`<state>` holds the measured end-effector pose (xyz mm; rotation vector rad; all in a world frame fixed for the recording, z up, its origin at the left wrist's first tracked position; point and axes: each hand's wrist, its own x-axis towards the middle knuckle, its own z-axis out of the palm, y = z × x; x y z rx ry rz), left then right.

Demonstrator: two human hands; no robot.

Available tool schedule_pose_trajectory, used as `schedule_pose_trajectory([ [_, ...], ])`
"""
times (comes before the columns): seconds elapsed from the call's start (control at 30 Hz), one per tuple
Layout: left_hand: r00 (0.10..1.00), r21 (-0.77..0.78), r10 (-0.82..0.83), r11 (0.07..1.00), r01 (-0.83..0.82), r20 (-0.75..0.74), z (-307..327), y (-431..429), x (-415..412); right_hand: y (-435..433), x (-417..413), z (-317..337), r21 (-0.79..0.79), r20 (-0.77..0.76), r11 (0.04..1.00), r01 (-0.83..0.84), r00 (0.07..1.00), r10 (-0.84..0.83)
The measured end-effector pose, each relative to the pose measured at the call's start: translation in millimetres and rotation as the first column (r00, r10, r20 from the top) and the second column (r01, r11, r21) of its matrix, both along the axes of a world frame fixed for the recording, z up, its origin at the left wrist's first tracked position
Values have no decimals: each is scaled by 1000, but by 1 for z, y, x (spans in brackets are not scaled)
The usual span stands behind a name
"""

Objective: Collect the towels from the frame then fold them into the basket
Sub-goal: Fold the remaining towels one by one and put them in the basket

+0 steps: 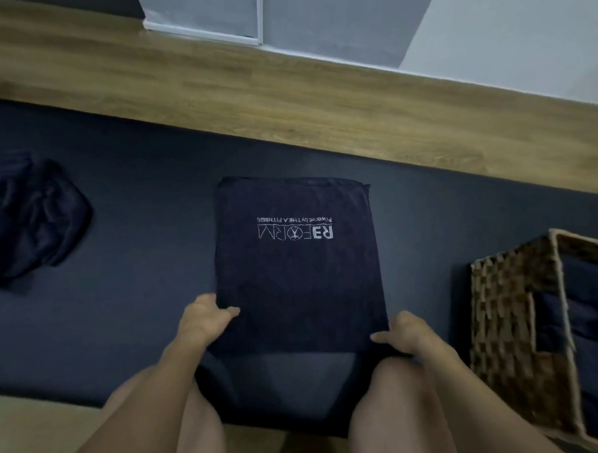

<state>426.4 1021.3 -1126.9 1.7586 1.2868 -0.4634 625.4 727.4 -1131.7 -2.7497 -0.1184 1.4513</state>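
Observation:
A dark navy towel [296,267] with white lettering lies flat on a dark mat, folded into a tall rectangle. My left hand [204,319] pinches its near left corner, thumb on top. At the near right corner my right hand [407,335] grips the edge the same way. The near edge is lifted slightly off the mat. A woven wicker basket [505,324] stands to the right, with folded navy towels [570,327] stacked inside. A crumpled heap of navy towels [27,214] lies at the far left of the mat.
The dark mat [144,288] covers the floor in front of me, with wooden floor [296,99] beyond it and a grey wall with a white-framed panel [259,15] at the back. My bare knees show at the bottom of the view.

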Motion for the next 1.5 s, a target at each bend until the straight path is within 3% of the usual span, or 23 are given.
schedule_pose_trajectory([
  [0.1, 997, -65, 72, 995, -72, 8, 13, -11, -11, -5, -14, 17, 120, 55, 992, 35, 998, -42],
  [0.17, 985, -44, 171, 984, -170, 34, 21, -15, -15, -7, -20, 24, 227, 70, 963, 146, 984, -166],
  [0.27, 934, -79, 341, 939, -334, 107, 32, -14, -20, -7, -29, 37, 406, -16, 810, 424, 889, -458],
  [0.37, 861, -141, 448, 894, -426, 242, 39, -5, -15, 4, -27, 53, 601, -41, 611, 516, 783, -621],
  [0.5, 654, -234, 545, 831, -504, 525, 60, 10, 11, 25, -7, 78, 776, -84, 436, 456, 760, -645],
  [0.6, 577, -297, 532, 839, -455, 619, 70, 25, 32, 44, 19, 90, 798, -208, 347, 493, 765, -609],
  [0.63, 590, -283, 498, 861, -423, 636, 70, 31, 40, 51, 31, 91, 796, -220, 348, 495, 772, -596],
  [0.7, 697, -153, 352, 930, -334, 625, 63, 44, 56, 65, 56, 90, 793, -188, 382, 475, 787, -587],
  [0.8, 813, 40, 198, 964, -262, 548, 44, 71, 82, 86, 93, 77, 794, -17, 493, 355, 824, -566],
  [0.9, 830, 143, 216, 933, -332, 514, 23, 99, 113, 111, 125, 56, 780, 122, 571, 256, 833, -540],
  [1.07, 870, 287, 198, 891, -352, 452, 1, 128, 159, 155, 162, 17, 806, 48, 496, 322, 800, -598],
  [1.2, 923, 360, 138, 892, -273, 359, -17, 143, 179, 171, 175, -12, 791, 61, 517, 326, 800, -597],
  [1.4, 956, 451, 0, 882, -138, 292, -28, 155, 185, 181, 179, -21, 658, 399, 749, 75, 809, -431],
  [1.5, 950, 506, -53, 855, -116, 307, -29, 153, 183, 183, 183, -23, 585, 532, 811, -26, 767, -359],
])
